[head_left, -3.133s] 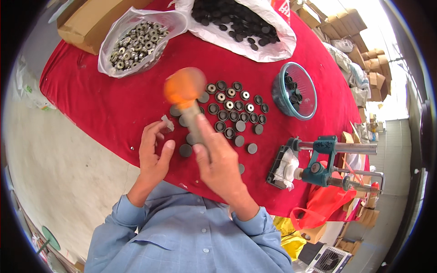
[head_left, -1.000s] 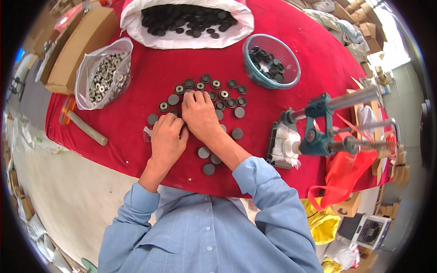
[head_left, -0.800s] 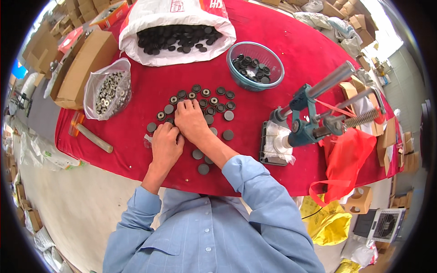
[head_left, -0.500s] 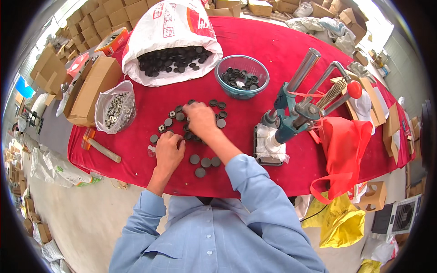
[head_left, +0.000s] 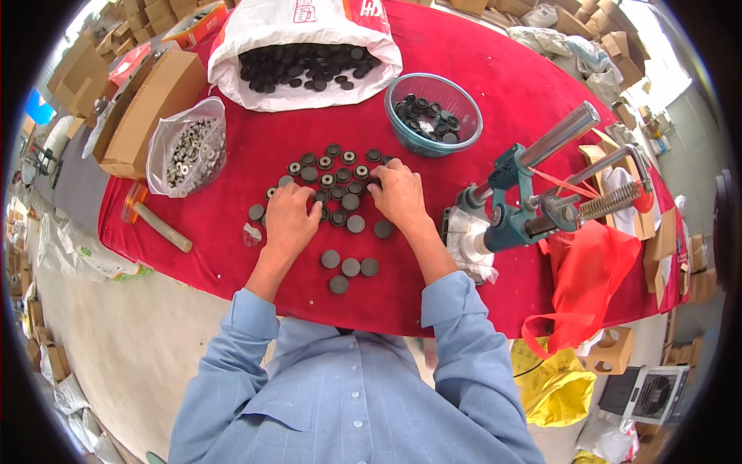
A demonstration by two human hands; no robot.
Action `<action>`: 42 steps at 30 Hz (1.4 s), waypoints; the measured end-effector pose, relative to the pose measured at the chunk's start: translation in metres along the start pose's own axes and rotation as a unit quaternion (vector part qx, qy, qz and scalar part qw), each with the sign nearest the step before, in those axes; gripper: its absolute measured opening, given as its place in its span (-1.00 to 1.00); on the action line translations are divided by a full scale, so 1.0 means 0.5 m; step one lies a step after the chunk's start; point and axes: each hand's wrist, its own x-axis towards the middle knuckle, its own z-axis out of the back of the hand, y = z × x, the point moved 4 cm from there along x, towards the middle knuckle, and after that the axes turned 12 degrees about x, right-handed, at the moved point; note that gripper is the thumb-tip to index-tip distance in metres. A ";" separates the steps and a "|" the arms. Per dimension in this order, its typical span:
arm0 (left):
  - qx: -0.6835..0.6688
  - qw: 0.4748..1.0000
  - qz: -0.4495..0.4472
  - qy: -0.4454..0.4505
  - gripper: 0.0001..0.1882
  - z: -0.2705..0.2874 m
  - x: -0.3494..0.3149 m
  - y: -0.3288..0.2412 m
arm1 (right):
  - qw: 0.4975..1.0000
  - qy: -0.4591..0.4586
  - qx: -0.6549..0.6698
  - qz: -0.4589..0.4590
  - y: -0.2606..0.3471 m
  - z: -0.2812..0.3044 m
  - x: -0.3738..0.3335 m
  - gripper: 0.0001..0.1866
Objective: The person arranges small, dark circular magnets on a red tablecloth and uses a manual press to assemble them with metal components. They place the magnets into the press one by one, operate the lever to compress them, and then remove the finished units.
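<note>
Round black caps [head_left: 350,202] lie in a loose cluster on the red cloth, some flat side up, others showing a metal ring in the middle. At the cluster's left edge rests my left hand [head_left: 292,218], its thumb apart from the bent fingers and a cap partly hidden under it. My right hand [head_left: 399,195] is at the right edge, thumb and fingertips around a black cap [head_left: 375,183] that is mostly covered. Nearer to me, several grey-faced caps [head_left: 350,267] form a small separate group.
A white sack [head_left: 309,97] spills black caps at the back. Beside it stands a clear bowl [head_left: 433,147] of caps. On the left are a bag of metal fittings [head_left: 188,158] and a hammer [head_left: 162,226]; on the right, a green hand press [head_left: 506,205] and a red bag [head_left: 591,271].
My right hand has moved from above the cluster to its right edge, uncovering the caps there. My left hand stays at the left side. The view has shifted slightly.
</note>
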 end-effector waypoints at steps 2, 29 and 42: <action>-0.002 1.000 -0.008 -0.006 -0.75 -0.022 0.004 0.008 | 1.000 -0.007 0.022 0.020 0.013 0.003 0.002 -0.72; -0.397 0.894 0.207 -0.013 -0.76 0.024 0.003 0.156 | 0.979 -0.109 0.171 0.032 -0.007 0.019 0.040 -0.76; -0.363 0.898 0.239 -0.070 -0.77 0.070 -0.084 0.261 | 0.985 -0.084 0.081 0.128 0.030 -0.033 0.033 -0.81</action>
